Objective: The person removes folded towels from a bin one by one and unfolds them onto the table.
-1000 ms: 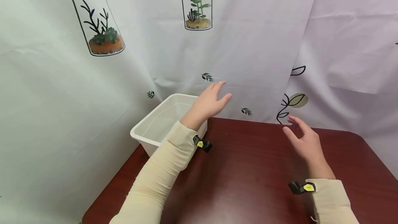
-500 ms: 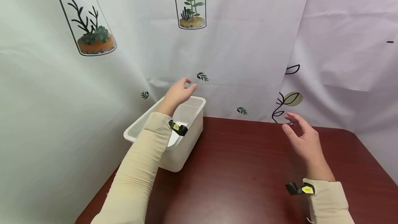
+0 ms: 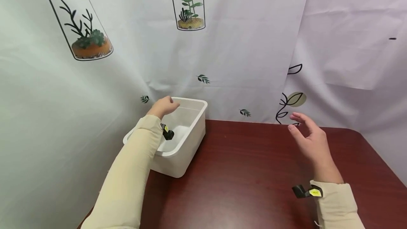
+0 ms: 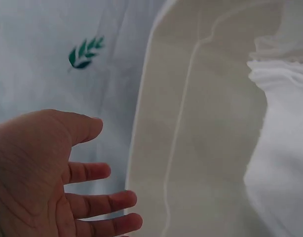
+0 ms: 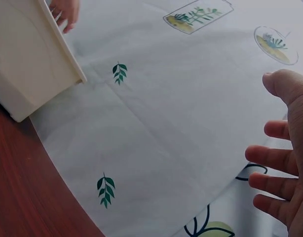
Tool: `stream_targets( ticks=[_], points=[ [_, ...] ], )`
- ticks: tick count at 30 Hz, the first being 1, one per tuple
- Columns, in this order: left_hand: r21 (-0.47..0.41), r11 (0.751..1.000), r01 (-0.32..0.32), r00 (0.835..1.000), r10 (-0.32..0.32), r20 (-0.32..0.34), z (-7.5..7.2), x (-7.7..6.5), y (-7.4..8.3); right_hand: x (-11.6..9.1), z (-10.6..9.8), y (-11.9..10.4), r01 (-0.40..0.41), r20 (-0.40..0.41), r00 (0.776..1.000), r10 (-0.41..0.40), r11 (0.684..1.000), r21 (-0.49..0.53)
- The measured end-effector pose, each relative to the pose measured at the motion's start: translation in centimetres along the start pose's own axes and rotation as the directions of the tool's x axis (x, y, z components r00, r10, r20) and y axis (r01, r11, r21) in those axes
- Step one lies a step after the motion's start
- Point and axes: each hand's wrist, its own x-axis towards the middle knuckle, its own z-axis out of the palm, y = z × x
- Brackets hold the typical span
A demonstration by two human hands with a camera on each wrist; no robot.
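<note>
A white plastic bin point(image 3: 190, 153) stands at the left of the table. Over its far left side hovers my left hand point(image 3: 163, 106), holding nothing. The left wrist view shows that hand point(image 4: 38, 177) with fingers loosely extended near the bin's wall point(image 4: 151, 123). White fabric point(image 4: 284, 148) with a gathered edge lies inside the bin. Well to the right, my right hand point(image 3: 313, 144) hangs in the air above the table, its fingers slightly bent and holding nothing. In the right wrist view the same hand point(image 5: 289, 158) has its fingers spread apart.
The dark red wooden table point(image 3: 248, 172) extends right from the bin. Behind it hangs a pale curtain point(image 3: 248, 52) printed with plants and jars, close to the bin's left and back. A black camera mount point(image 3: 166, 131) sits on my left wrist, another mount point(image 3: 305, 191) on the right.
My left hand has moved left and down, from past the bin's right side to over its far left side. The right hand has stayed nearly still. The head view has shifted slightly.
</note>
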Motion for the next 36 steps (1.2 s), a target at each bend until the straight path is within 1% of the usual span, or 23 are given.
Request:
stream_targets(
  ticks=[3,5,6,8,10,11,12,13,15,17,19,21,22,23,24,26,29,30,31,32,35,36],
  points=[
    [-0.03,0.999,-0.012,0.998,0.014,0.067,0.9,0.5,-1.3,0.0,-0.3,0.1,-0.004,-0.003,1.0,0.004,1.0,-0.002],
    [-0.058,0.998,-0.005,0.989,0.013,0.15,1.4,0.9,-2.2,0.0,-0.3,0.1,-0.003,-0.004,1.0,0.003,1.0,-0.001],
    [-0.07,0.997,-0.006,0.98,0.02,0.198,1.5,1.1,-2.6,0.0,-0.4,0.1,-0.001,-0.003,1.0,0.001,1.0,0.001],
    [-0.061,0.998,0.002,0.958,0.016,0.287,1.8,1.4,-3.4,0.0,-0.3,0.1,0.001,0.001,1.0,-0.001,1.0,0.005],
    [-0.036,0.999,0.011,0.938,0.002,0.347,2.3,1.8,-4.2,-0.1,-0.3,0.2,-0.002,0.007,1.0,0.001,1.0,0.005],
    [-0.009,1.0,0.002,0.933,0.001,0.359,2.6,2.1,-4.7,-0.1,-0.3,0.2,-0.003,0.01,1.0,0.003,1.0,0.005],
    [0.023,1.0,-0.01,0.931,0.001,0.364,2.9,2.3,-5.0,-0.1,-0.3,0.2,-0.003,0.012,1.0,0.003,1.0,0.004],
    [0.075,0.997,-0.016,0.934,-0.012,0.356,3.2,2.4,-5.2,-0.1,-0.3,0.2,-0.003,0.013,1.0,0.003,1.0,0.004],
    [0.175,0.984,-0.033,0.938,-0.03,0.344,3.9,2.5,-5.3,-0.1,-0.4,0.2,0.001,0.015,1.0,-0.001,1.0,0.006],
    [0.244,0.97,-0.001,0.941,-0.082,0.328,4.6,2.4,-5.2,-0.1,-0.5,0.2,0.01,0.018,1.0,-0.01,1.0,0.003],
    [0.259,0.962,0.084,0.939,-0.164,0.302,5.1,2.1,-4.7,-0.1,-0.6,0.1,0.019,0.023,1.0,-0.019,1.0,-0.004],
    [0.239,0.956,0.168,0.929,-0.235,0.288,5.7,2.0,-4.5,-0.1,-0.6,0.1,0.024,0.031,0.999,-0.023,1.0,-0.015],
    [0.208,0.952,0.224,0.922,-0.276,0.272,5.9,1.9,-4.4,0.0,-0.6,0.1,0.026,0.036,0.999,-0.025,0.999,-0.02],
    [0.184,0.947,0.263,0.916,-0.305,0.262,6.1,1.8,-4.3,0.0,-0.6,0.1,0.027,0.04,0.999,-0.026,0.999,-0.024],
    [0.175,0.943,0.283,0.912,-0.321,0.254,6.2,1.7,-4.2,0.0,-0.7,0.1,0.028,0.043,0.999,-0.026,0.999,-0.029],
    [0.168,0.936,0.309,0.906,-0.343,0.248,6.5,1.7,-4.2,0.1,-0.7,0.1,0.029,0.048,0.998,-0.027,0.999,-0.034],
    [0.121,0.923,0.365,0.886,-0.384,0.26,6.9,1.8,-4.2,0.1,-0.8,0.2,0.029,0.057,0.998,-0.027,0.999,-0.035],
    [0.125,0.92,0.372,0.881,-0.392,0.264,7.1,1.8,-4.3,0.1,-0.8,0.2,0.028,0.06,0.998,-0.026,0.999,-0.036],
    [0.105,0.912,0.396,0.873,-0.41,0.266,7.3,1.9,-4.5,0.1,-0.8,0.2,0.026,0.063,0.998,-0.024,0.999,-0.038],
    [0.096,0.908,0.407,0.867,-0.417,0.271,7.4,1.9,-4.6,0.0,-0.8,0.3,0.023,0.067,0.998,-0.02,0.999,-0.04],
    [0.112,0.898,0.425,0.851,-0.438,0.29,7.4,1.8,-4.7,-0.1,-0.9,0.3,0.015,0.071,0.997,-0.011,0.999,-0.049],
    [0.138,0.901,0.411,0.853,-0.434,0.291,7.4,1.8,-4.7,-0.1,-0.9,0.3,0.013,0.071,0.997,-0.009,0.999,-0.049]
  ],
)
